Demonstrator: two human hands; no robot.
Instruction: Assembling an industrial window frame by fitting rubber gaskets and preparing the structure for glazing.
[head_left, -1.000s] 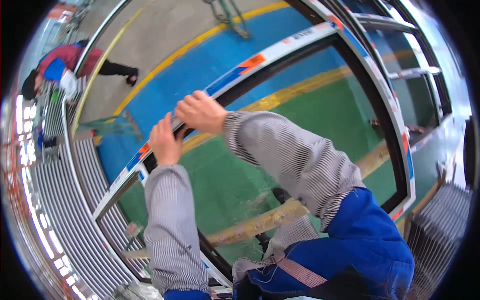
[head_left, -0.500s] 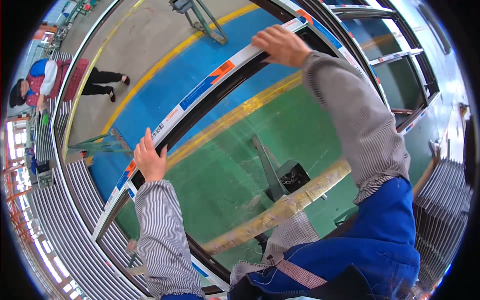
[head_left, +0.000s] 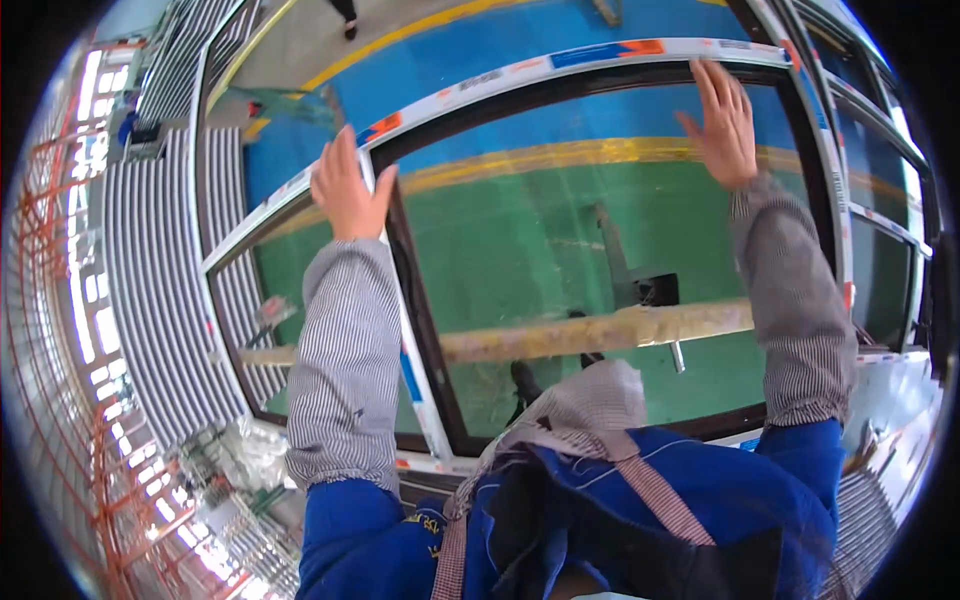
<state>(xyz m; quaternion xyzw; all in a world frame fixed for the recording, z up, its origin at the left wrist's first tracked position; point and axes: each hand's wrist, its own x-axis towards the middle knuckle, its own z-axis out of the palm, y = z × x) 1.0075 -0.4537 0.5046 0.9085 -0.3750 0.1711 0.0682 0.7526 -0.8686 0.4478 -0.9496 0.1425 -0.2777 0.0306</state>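
Note:
A large window frame (head_left: 490,82) with dark inner edges and strips of printed protective film lies before me. My left hand (head_left: 350,195), fingers stretched and thumb apart, is over the junction of the far rail and an upright crossbar (head_left: 408,335); I cannot tell whether it touches. At the far right, my right hand (head_left: 724,130) has its fingers extended upward just inside the far rail, nothing in its grip. Striped sleeve covers (head_left: 345,340) are on both forearms. The floor shows through the frame's large panel.
A bar wrapped in yellowish film (head_left: 600,332) runs beneath the frame. Stacked metal profiles (head_left: 160,290) stand to the left. More window frames (head_left: 880,215) lean at right. A green metal stand (head_left: 300,115) is beyond the far rail, and part of a person's leg (head_left: 345,12) shows at the top.
My view has turned, so the frame looks more level. My right hand has left the far rail's top and come nearer me; the left is now by the crossbar junction. The person has mostly left view.

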